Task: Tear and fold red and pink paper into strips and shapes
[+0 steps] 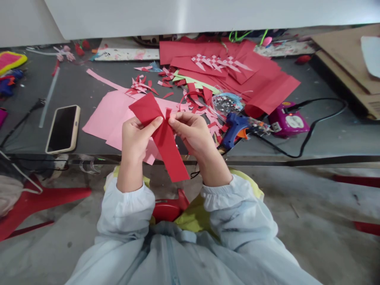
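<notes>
Between my hands, over the table's front edge, is a red paper strip (pixel 170 154), tilted with its lower end toward me. My left hand (pixel 139 132) pinches the strip near its upper part, thumb on top. Beside it, my right hand (pixel 191 130) is closed at the strip's right edge, where a small red piece of paper sticks up by the fingertips. I cannot tell whether that piece is part of the strip. Pink paper sheets (pixel 103 114) lie under and behind my left hand. Red and pink paper scraps (pixel 194 97) are scattered beyond my hands.
Left lies a phone (pixel 63 129) beside a clear glue stick (pixel 50 97). A blue glue gun (pixel 233 128) rests right of my right hand, near a purple box (pixel 288 120) with a black cable. Red sheets (pixel 273 85) and woven paper fish (pixel 213 61) lie behind; cardboard (pixel 350 59) stands right.
</notes>
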Demonstrator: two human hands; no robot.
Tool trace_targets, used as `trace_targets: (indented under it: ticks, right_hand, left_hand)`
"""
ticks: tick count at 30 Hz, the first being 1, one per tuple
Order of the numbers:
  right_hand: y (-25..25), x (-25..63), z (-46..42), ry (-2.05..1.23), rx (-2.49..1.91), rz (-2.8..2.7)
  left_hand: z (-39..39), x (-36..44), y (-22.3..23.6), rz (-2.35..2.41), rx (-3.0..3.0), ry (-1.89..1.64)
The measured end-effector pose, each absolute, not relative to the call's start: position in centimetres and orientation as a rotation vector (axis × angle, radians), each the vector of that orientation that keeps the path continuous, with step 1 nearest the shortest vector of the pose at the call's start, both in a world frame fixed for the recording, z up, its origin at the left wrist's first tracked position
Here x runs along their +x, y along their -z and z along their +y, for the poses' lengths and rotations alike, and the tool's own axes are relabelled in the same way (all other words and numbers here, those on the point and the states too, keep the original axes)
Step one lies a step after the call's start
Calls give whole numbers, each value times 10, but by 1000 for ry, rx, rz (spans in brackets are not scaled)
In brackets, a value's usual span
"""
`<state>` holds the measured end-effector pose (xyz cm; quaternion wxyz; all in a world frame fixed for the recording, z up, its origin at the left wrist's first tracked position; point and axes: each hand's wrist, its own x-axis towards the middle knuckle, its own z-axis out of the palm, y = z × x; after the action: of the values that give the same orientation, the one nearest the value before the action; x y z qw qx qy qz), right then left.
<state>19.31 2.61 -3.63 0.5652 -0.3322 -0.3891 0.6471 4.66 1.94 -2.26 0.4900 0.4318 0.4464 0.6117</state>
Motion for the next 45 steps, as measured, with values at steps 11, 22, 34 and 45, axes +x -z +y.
trace_targets:
  ticks: [11, 22, 34, 45]
  right_hand:
    - [38, 193, 27, -1471, -811, -923]
    - [42, 185, 29, -1410, -754, -871]
    - [38, 191, 26, -1477, -867, -944]
    - [42, 185, 27, -1425, -809, -896]
  left_hand:
    - [17, 43, 23, 1113, 1124, -1347]
    - [17, 49, 22, 1106, 1044, -1428]
    - [18, 42, 24, 1178, 1117, -1357]
    - [19, 50, 22, 1158, 1071, -1456]
